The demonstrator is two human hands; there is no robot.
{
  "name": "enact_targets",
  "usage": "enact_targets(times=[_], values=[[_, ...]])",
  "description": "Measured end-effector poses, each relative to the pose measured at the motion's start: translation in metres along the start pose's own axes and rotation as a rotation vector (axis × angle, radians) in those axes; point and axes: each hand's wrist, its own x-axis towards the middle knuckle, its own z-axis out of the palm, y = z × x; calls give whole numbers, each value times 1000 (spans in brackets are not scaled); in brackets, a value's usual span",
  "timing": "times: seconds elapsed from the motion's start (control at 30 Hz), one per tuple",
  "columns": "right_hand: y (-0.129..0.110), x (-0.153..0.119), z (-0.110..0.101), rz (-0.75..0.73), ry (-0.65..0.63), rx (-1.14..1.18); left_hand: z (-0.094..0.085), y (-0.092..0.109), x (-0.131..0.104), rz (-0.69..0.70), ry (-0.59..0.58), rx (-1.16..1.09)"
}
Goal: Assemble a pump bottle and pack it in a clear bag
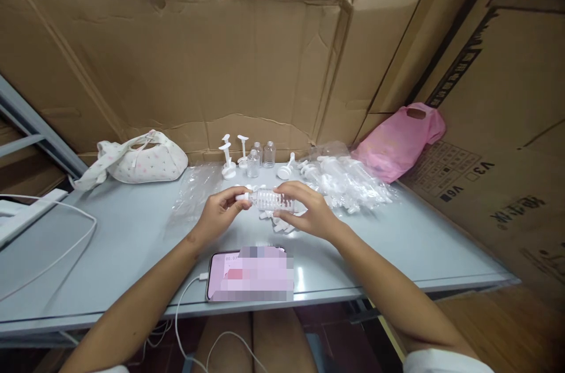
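A clear ribbed bottle (270,200) lies sideways in the air between my two hands, above the grey table. My left hand (226,206) pinches the white cap (242,197) at the bottle's neck end. Fingers and thumb of my right hand (308,208) are wrapped round the other end of the bottle. Small white parts (282,224) lie beneath it. Farther back, clear bottles (269,154) stand upright beside white pump tops (228,162), and another white pump piece (286,167) sits to their right.
A phone (249,274) with a cable lies near the front edge of the table (132,243). Plastic bags of parts (344,182) and a pink bag (399,140) are at the right. A white patterned bag (150,161) rests at the left. Cardboard (198,67) walls the back.
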Motion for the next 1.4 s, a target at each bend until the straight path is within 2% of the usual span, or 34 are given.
enact_targets(times=[0.1,0.23,0.3,0.43,0.53,0.6,0.7,0.77,0.83,0.9,0.93,1.03,1.07,1.1,1.23,1.27,1.33,1.4], values=[[-5,3,-5,284,-50,193,0,1,-4,196,23,205],[-5,5,-4,739,-226,700,3,7,-6,570,57,450],[-4,5,-2,832,-247,842,4,7,-5,672,76,517],[-2,6,1,900,-188,873,4,1,-5,703,106,571],[-2,8,-1,1002,-280,930,3,-3,-7,759,27,610],[-3,9,-3,1031,-309,944,2,-3,-9,706,-21,652],[-7,10,-6,951,-232,750,4,0,-7,473,-22,709],[-10,11,-7,828,-173,503,5,0,-4,319,-87,735],[-13,11,-7,649,-155,274,5,0,-2,225,-177,763],[-15,10,-6,540,-182,158,4,-1,-1,201,-209,807],[-16,9,-5,561,-202,156,4,-1,-1,210,-197,834],[-17,7,0,773,-228,267,4,-1,-3,257,-128,905],[-16,7,1,803,-222,283,4,0,-3,265,-110,915],[-15,6,2,783,-210,270,4,1,-3,268,-105,916],[-13,4,4,475,-160,102,6,0,-2,244,-199,894],[-13,4,3,438,-166,88,6,0,-1,219,-221,893],[-16,5,3,500,-202,107,5,0,-2,150,-219,906],[-19,5,2,649,-231,158,5,1,-3,100,-173,928]])
